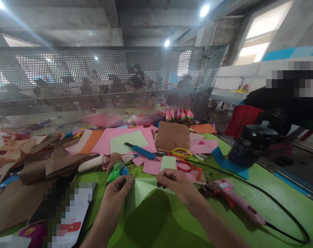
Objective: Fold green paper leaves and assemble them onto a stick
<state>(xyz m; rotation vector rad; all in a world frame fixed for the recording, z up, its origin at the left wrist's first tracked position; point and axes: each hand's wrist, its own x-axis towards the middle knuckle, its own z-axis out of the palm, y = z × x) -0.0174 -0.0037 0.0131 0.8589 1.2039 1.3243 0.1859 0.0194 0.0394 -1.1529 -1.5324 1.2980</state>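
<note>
A folded sheet of pale green paper (143, 190) hangs between my two hands, its creases spreading from the upper left. My left hand (119, 188) pinches its left corner between thumb and fingers. At the upper right edge, my right hand (171, 179) grips the same paper with closed fingertips. Just beyond lies a small pale green card (168, 162). A blue utility knife (141, 150) rests on a larger pale green sheet (117, 140). Scissors with yellow handles (182, 152) lie close by, and a pink glue gun (245, 206) is to the right of my right hand.
Brown paper (173, 136), pink paper (102, 143) and scraps cover the back and left of the green table (282, 196). A black cable (272, 198) loops at right. A perforated metal screen (94, 89) stands behind. A dark bin (249, 146) and a person (280, 93) are at right.
</note>
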